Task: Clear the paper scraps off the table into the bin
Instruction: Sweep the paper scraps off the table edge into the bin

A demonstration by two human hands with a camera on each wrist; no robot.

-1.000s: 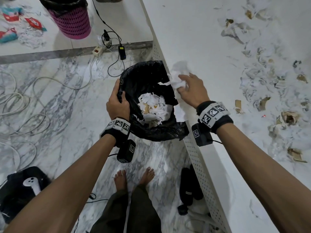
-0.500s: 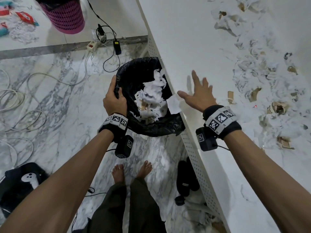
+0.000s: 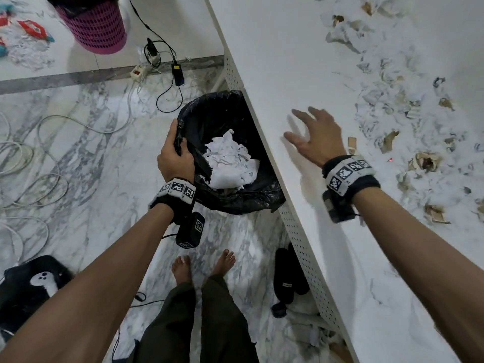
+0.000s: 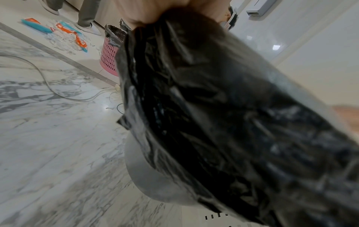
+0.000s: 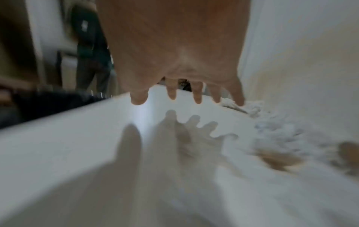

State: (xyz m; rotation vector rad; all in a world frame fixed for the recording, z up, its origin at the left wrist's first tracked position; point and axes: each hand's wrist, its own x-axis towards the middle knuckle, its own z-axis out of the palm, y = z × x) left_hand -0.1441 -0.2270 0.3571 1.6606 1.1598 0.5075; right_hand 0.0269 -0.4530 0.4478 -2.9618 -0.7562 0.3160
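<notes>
- The left hand (image 3: 176, 161) grips the black liner at the rim of the bin (image 3: 235, 203), thumb and fingers curled round the plastic, holding the mouth just under the counter (image 3: 275, 74) edge.
- The right hand (image 3: 315, 138) hovers over bare counter with fingers spread wide and holds nothing; the wrist view is blurred but shows the fingers (image 5: 197, 95) apart.
- The paper scraps (image 3: 408, 108) lie in a loose band well to the far side of that hand, away from the bin; one heap of white scraps (image 3: 230, 163) already sits inside it, just beside the left hand.
- Likely feather-light, limp and easily scattered, so a flat palm sweep towards the edge should suit better than pinching.
- Count: one bin in use, two hands; scraps on the counter are too many and too small to count, white mixed with brown bits.
</notes>
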